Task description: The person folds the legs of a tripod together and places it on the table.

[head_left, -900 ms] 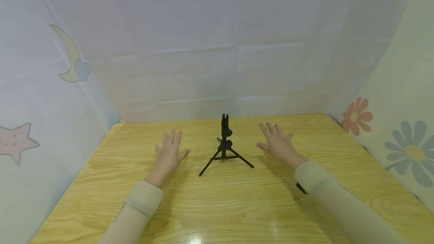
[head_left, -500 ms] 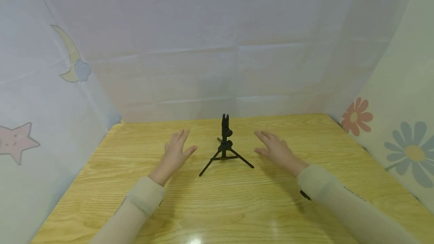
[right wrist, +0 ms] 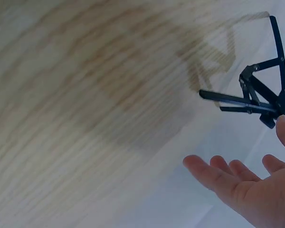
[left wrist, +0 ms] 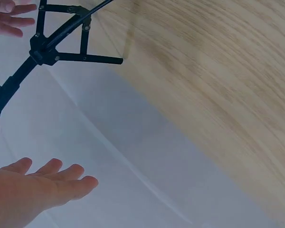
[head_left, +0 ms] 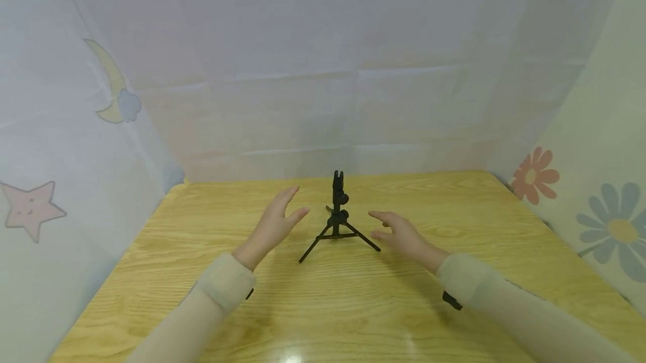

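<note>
A small black tripod [head_left: 337, 220] stands upright on the wooden table with its three legs spread and a forked clamp at the top. To its left is my left hand [head_left: 272, 228], thumb apart from the fingers and nothing held. On the other side, my right hand [head_left: 404, 237] reaches toward the tripod with an empty palm. In the left wrist view the tripod [left wrist: 45, 50] appears beyond the fingers of the left hand [left wrist: 42, 187]. The right wrist view has the tripod's legs [right wrist: 256, 97] just above the thumb and fingers of the right hand [right wrist: 251, 187].
The yellowish wood-grain table [head_left: 333, 312] runs back to a pale hanging sheet [head_left: 323, 99]. Printed side sheets flank it, with a star [head_left: 34, 211] and moon on the left and flowers [head_left: 622, 230] on the right.
Both hands have moved inward toward the tripod from either side. They have turned from palms down with fingers spread to palms facing inward. The tripod stays in place.
</note>
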The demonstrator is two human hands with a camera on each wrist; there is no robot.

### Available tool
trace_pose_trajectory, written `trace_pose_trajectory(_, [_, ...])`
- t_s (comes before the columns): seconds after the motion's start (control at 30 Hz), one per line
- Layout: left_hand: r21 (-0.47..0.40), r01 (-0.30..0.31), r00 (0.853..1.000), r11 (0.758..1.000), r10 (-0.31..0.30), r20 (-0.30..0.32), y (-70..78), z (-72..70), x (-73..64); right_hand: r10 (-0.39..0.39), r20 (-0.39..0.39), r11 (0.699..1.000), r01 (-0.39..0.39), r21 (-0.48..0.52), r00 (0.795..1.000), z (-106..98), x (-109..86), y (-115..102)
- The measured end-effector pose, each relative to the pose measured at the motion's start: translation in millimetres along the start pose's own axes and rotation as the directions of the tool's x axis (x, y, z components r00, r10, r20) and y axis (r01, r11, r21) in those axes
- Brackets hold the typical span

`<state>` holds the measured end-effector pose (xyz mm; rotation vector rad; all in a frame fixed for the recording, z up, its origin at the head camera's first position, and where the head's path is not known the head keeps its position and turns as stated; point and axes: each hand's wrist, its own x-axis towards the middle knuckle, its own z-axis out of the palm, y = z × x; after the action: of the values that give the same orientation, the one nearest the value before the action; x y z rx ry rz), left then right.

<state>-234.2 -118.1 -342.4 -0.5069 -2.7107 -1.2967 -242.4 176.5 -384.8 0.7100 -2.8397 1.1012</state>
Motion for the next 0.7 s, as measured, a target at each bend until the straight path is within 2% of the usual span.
trace_pose_trajectory(0.2, [-0.079,-0.021,1.0,0.997,0.019,-0.02,11.2,4.1,6.7,0.076,0.016,0.991,-0.077,0.114,0.997,11.6,4.3,-3.4])
trace_pose_trajectory(0.43, [-0.184,-0.013,1.0,0.983,0.008,-0.026,24.5,12.1,14.0,0.081,0.017,0.984,-0.083,0.16,0.997,22.4,9.3,-8.3])
trace_pose_trajectory(0.7, [-0.335,0.033,0.999,0.942,-0.039,-0.012,35.0,24.6,25.6,0.114,0.033,0.978,-0.118,0.174,0.993,24.2,14.0,-7.4])
